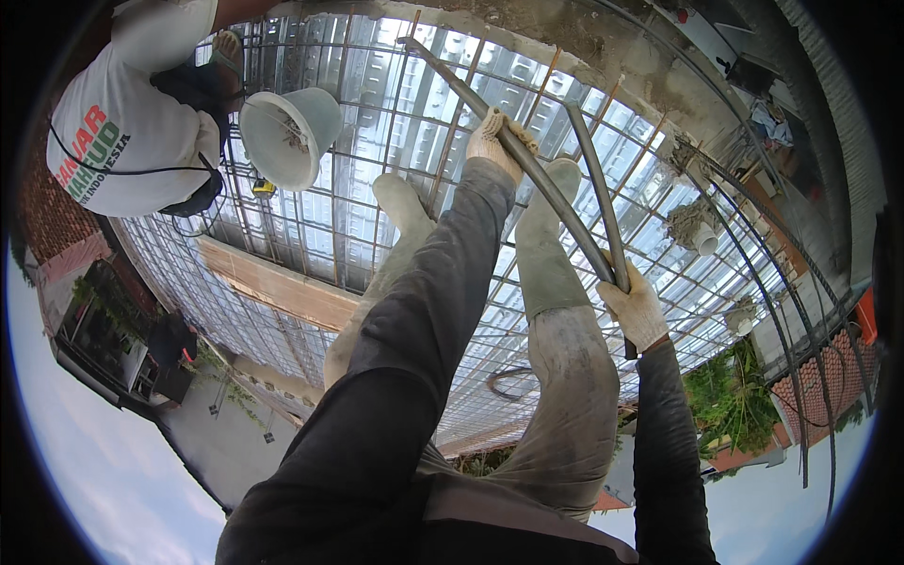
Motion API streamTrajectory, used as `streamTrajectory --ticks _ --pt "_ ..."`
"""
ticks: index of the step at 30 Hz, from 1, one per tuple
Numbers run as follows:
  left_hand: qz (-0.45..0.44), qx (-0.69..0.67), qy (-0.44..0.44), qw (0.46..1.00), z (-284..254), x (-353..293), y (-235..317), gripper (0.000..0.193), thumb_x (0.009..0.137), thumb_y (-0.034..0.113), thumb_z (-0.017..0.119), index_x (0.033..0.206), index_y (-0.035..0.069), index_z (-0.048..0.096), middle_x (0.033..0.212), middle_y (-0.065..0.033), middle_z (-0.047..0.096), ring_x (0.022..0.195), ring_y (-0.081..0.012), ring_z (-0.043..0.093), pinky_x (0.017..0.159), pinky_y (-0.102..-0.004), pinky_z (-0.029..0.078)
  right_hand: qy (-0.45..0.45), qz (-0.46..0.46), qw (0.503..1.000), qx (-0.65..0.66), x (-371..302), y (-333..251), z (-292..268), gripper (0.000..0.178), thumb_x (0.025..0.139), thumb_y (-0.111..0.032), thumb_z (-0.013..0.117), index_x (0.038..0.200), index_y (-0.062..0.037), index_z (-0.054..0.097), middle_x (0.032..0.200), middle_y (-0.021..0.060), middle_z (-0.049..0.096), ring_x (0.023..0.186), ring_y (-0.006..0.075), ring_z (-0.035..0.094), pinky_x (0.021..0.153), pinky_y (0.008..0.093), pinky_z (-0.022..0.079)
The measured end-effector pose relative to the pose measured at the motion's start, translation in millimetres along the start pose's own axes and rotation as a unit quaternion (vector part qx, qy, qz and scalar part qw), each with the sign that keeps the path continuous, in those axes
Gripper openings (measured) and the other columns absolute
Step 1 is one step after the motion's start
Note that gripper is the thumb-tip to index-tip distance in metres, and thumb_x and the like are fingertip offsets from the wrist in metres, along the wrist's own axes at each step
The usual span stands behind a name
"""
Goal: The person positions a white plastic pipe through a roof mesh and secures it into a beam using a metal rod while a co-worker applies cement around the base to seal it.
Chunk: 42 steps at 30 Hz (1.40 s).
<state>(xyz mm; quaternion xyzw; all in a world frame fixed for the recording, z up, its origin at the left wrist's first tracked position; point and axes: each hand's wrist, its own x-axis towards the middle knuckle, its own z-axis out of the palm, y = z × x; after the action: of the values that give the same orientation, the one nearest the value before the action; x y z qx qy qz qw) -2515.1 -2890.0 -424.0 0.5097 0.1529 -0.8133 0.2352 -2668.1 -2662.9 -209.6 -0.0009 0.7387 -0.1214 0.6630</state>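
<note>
Just above the middle of the frame the left hand (496, 143), in a pale knit glove, is closed around a long grey steel bar (532, 174) that runs from the top centre down toward the right. The grip sits on the bar's upper half. Right of centre, the gloved right hand (637, 309) is closed on the lower end of the same bar, where a second, curved bar (595, 184) meets it and rises to the upper middle. Both bars pass over the person's rubber boots (544, 240) and the rebar grid (377, 122) laid on shiny metal decking. At the upper left another person in a white shirt (118, 118) crouches beside a pale bucket (287, 137).
</note>
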Motion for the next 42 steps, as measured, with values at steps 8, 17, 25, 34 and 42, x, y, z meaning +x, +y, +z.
streamTrajectory --ticks 8,17,25,34,42 --pt "0.098 0.184 0.157 0.965 22.2 15.5 46.4 0.041 0.106 0.052 0.061 0.094 0.014 0.052 0.074 -0.001 0.048 0.056 -0.0183 0.045 0.055 -0.0362 0.041 0.124 -0.143 0.979 -0.075 98.9 19.2 34.7 0.046 0.098 -0.027 0.074 0.138 -0.007 0.064 0.106 0.0125 0.076 0.091 0.0215 0.074 0.08 0.0384 0.057" --pt "0.079 0.133 0.104 0.983 -2.4 -180.3 145.9 0.038 0.106 0.052 0.061 0.098 0.015 0.062 0.067 0.0031 0.037 0.056 -0.0141 0.035 0.055 -0.0338 0.033 0.089 -0.214 0.951 -0.203 215.3 -122.6 75.8 0.052 0.102 -0.046 0.067 0.141 -0.0116 0.059 0.102 0.0205 0.075 0.097 0.0414 0.074 0.084 0.0477 0.057" --pt "0.124 0.208 0.001 0.97 44.6 -148.4 200.2 0.037 0.111 0.047 0.053 0.113 0.012 0.064 0.072 0.0026 0.042 0.06 -0.0133 0.04 0.059 -0.0324 0.036 0.074 -0.306 0.916 -0.25 306.3 -122.9 163.1 0.033 0.097 -0.02 0.069 0.123 -0.0029 0.055 0.11 0.0261 0.069 0.105 0.0458 0.069 0.089 0.0538 0.056" --pt "0.212 0.339 -0.089 0.912 47.5 -101.8 230.0 0.028 0.113 0.038 0.053 0.115 0.011 0.059 0.082 -0.0037 0.05 0.069 -0.0184 0.049 0.066 -0.0378 0.043 0.064 -0.359 0.83 -0.422 352.1 -97.1 175.5 0.038 0.095 -0.022 0.071 0.124 -0.001 0.059 0.115 0.0224 0.065 0.104 0.0418 0.07 0.091 0.0509 0.058" --pt "0.25 0.42 -0.175 0.855 100.6 -69.5 196.2 0.021 0.108 0.029 0.065 0.113 0.01 0.057 0.082 -0.0046 0.053 0.07 -0.0187 0.052 0.067 -0.0367 0.046 0.043 -0.299 0.774 -0.557 336.2 -109.0 175.7 0.034 0.098 -0.013 0.056 0.129 -0.0026 0.065 0.124 0.0212 0.069 0.114 0.0385 0.072 0.091 0.0471 0.061"
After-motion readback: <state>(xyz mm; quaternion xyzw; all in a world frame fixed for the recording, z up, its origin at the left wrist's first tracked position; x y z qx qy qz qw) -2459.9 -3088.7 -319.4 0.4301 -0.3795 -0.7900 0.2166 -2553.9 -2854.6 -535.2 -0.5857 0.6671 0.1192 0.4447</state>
